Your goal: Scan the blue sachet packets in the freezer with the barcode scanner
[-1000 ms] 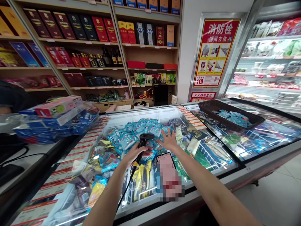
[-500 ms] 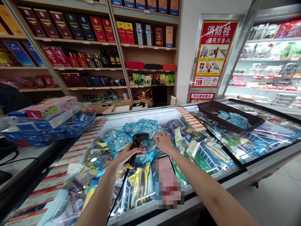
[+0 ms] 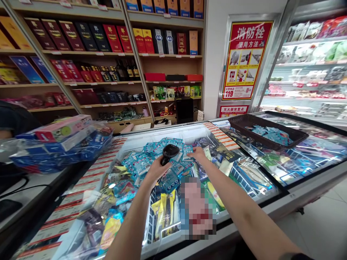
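My left hand is wrapped round the handle of a black barcode scanner, its head pointing away to the right. At the right of a heap of small blue packets, my right hand pinches the edge of one blue packet. The heap lies over the glass-topped freezer. Below my hands, a phone-shaped thing is blurred out by pixels. Yellow-wrapped goods sit in a white wire basket near the front.
A dark brown tray with more blue packets stands on the freezer at right. Plastic-wrapped boxes are stacked at left, beside a person's dark sleeve. Shelves of boxed bottles line the back.
My left hand has moved right and slightly up with the scanner, whose head has turned. The right hand has shifted right, and its spread fingers have closed on a blue packet.
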The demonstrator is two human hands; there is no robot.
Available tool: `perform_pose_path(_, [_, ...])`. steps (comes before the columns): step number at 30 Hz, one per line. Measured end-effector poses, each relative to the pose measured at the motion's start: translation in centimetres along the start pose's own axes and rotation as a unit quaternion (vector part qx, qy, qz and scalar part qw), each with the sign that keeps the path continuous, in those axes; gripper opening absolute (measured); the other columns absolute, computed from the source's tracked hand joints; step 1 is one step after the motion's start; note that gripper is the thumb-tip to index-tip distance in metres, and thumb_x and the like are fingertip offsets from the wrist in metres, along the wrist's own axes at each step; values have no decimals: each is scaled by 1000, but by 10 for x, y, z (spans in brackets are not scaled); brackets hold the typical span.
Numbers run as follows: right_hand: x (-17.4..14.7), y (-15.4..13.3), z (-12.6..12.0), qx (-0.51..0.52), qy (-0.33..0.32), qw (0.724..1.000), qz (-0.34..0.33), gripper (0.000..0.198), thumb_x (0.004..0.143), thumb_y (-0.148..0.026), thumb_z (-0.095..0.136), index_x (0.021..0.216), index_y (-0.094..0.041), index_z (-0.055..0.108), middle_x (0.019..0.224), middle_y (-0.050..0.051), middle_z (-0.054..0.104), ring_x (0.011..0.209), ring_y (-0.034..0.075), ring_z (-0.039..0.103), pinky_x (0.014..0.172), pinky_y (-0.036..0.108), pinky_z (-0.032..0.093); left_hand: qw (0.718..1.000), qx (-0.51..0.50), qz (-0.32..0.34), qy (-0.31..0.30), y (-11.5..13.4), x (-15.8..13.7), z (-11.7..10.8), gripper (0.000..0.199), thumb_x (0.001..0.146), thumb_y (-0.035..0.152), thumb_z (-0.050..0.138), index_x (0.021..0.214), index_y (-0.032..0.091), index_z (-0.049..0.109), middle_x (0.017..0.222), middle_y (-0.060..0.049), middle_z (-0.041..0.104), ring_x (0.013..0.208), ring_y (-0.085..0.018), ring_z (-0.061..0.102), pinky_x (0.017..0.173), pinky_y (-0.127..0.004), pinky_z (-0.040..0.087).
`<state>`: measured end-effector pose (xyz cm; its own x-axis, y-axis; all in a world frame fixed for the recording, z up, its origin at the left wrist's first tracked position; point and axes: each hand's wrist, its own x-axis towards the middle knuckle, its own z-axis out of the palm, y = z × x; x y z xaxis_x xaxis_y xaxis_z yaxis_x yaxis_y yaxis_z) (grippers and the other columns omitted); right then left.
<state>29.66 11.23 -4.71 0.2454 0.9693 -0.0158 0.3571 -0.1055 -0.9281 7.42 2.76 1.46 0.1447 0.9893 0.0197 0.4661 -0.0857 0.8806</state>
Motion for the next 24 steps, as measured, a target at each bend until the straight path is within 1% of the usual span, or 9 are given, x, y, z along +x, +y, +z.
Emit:
perform_pose_path(2, [2, 6, -3, 55, 15, 998, 0, 23, 60, -31, 71, 56, -20, 52, 46, -6, 46, 52, 15, 54, 50, 25, 45, 999, 12, 26, 36, 0, 4, 11, 39, 70, 42, 64, 98, 16, 58, 49, 5, 49, 42, -13, 46, 44, -23, 33])
perform_pose_path(3, [1, 9, -5, 89, 23, 996, 0, 22, 64, -33, 67, 57, -20, 50, 45, -7, 45, 49, 14, 52, 46, 24, 44, 998, 26, 38, 48, 0, 6, 16, 40, 70, 45, 65, 97, 16, 60, 51, 4, 51, 44, -13, 48, 45, -23, 33])
perform_pose_path(5, [0, 15, -10, 157, 32, 987, -7, 22, 67, -34, 65, 61, -20, 48, 47, -6, 47, 46, 12, 52, 43, 23, 44, 995, 55, 57, 58, 0, 10, 25, 41, 70, 49, 65, 96, 17, 62, 54, 2, 56, 46, -14, 51, 46, -23, 33])
perform_pose_path(7, [-2, 22, -15, 218, 41, 975, -21, 23, 67, -34, 66, 67, -20, 47, 54, -5, 53, 48, 12, 56, 46, 24, 48, 993, 73, 70, 53, -1, 14, 30, 42, 71, 50, 64, 97, 17, 63, 56, 1, 58, 47, -15, 53, 47, -23, 33])
perform_pose_path(10, [-6, 31, -19, 287, 58, 955, -45, 30, 67, -37, 68, 74, -21, 44, 61, -5, 56, 56, 13, 63, 56, 28, 56, 993, 78, 81, 31, -2, 18, 30, 43, 72, 49, 64, 100, 17, 64, 55, 0, 59, 48, -16, 54, 48, -24, 34])
perform_pose_path(14, [-9, 39, -20, 360, 51, 928, -84, 36, 69, -39, 72, 79, -22, 42, 61, -6, 54, 65, 16, 69, 66, 33, 60, 995, 61, 70, -27, -4, 19, 22, 42, 73, 50, 63, 96, 16, 62, 53, 1, 57, 45, -17, 54, 46, -25, 36])
perform_pose_path(16, [-9, 40, -20, 392, 43, 914, -93, 36, 70, -38, 72, 81, -22, 41, 61, -6, 55, 65, 18, 70, 68, 35, 61, 995, 26, 67, -63, -3, 17, 19, 41, 74, 52, 62, 94, 16, 60, 52, 2, 55, 44, -16, 52, 45, -25, 37])
perform_pose_path(19, [-7, 41, -20, 414, 40, 905, -89, 37, 71, -37, 72, 82, -22, 39, 61, -6, 57, 66, 19, 71, 66, 35, 61, 992, -18, 71, -104, 1, 13, 18, 38, 75, 51, 63, 89, 16, 57, 51, 3, 52, 43, -13, 48, 44, -24, 36])
perform_pose_path(24, [-7, 42, -22, 430, 39, 897, -91, 37, 73, -36, 73, 83, -22, 41, 63, -4, 61, 66, 19, 72, 62, 31, 62, 989, -25, 63, -128, 8, 8, 23, 36, 74, 49, 66, 83, 16, 55, 49, 3, 51, 41, -11, 45, 43, -24, 33])
